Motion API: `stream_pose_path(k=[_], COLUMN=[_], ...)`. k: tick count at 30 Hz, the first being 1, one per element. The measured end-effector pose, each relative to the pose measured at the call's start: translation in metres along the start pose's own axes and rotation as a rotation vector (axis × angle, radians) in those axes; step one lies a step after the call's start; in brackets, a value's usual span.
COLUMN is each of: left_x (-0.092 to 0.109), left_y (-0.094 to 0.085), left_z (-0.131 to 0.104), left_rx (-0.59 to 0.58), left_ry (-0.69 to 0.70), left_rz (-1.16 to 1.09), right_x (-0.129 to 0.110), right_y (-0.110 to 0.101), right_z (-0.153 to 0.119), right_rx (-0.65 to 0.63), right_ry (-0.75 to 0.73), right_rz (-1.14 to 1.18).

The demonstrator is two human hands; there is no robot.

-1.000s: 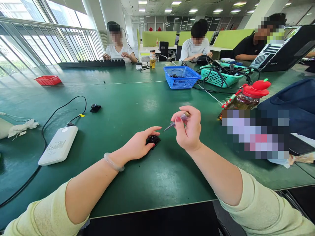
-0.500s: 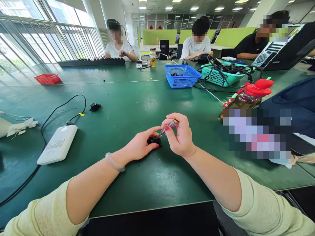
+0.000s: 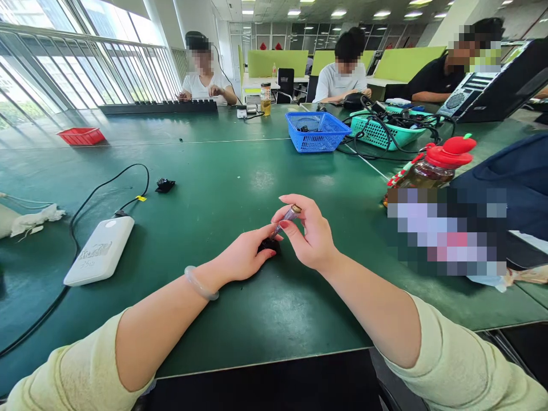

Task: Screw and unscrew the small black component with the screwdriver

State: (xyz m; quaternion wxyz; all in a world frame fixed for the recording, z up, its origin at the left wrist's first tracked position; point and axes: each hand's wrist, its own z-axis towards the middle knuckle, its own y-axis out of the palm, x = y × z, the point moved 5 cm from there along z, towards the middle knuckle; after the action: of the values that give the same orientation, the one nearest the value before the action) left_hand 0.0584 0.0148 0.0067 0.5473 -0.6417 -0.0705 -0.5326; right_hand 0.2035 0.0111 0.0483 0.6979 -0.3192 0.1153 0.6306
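Observation:
My left hand rests on the green table and grips a small black part between thumb and fingers. What kind of part it is, I cannot make out; the fingers cover much of it. In my right hand is a screwdriver with a translucent purplish handle, pinched between thumb and fingers. It slants down to the left, and its lower end meets the black part. The tip itself is hidden by the fingers of my left hand.
A white power bank with a black cable lies left, near another small black piece. Ahead stand a blue basket, a green basket full of cables and a red tray. A red-lidded bottle is right. Several people sit opposite.
My right hand has shifted slightly left, and the screwdriver now stands a little farther left and steeper over the black part. The left hand has barely moved.

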Motion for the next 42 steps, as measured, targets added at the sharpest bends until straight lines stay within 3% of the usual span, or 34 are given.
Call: stream_pose_path(k=[7,14,22,42], left_x=[-0.002,-0.001,-0.005,-0.007], left_y=[0.001,0.002,0.002,0.001], left_z=[0.001,0.001,-0.001,-0.001], left_rx=[-0.020,-0.036,-0.026,-0.002], left_ry=[-0.029,-0.028,0.016,0.023], left_rz=[-0.016,0.009,0.059,0.184], right_x=[0.010,0.013,0.018,0.006], right_y=[-0.006,-0.004,-0.007,-0.008], right_z=[-0.002,-0.004,-0.004,-0.006], right_rx=[0.107,0.075,0.128,0.071], right_ry=[0.100,0.131,0.194,-0.009], right_rz=[0.082,0.141,0.250,0.220])
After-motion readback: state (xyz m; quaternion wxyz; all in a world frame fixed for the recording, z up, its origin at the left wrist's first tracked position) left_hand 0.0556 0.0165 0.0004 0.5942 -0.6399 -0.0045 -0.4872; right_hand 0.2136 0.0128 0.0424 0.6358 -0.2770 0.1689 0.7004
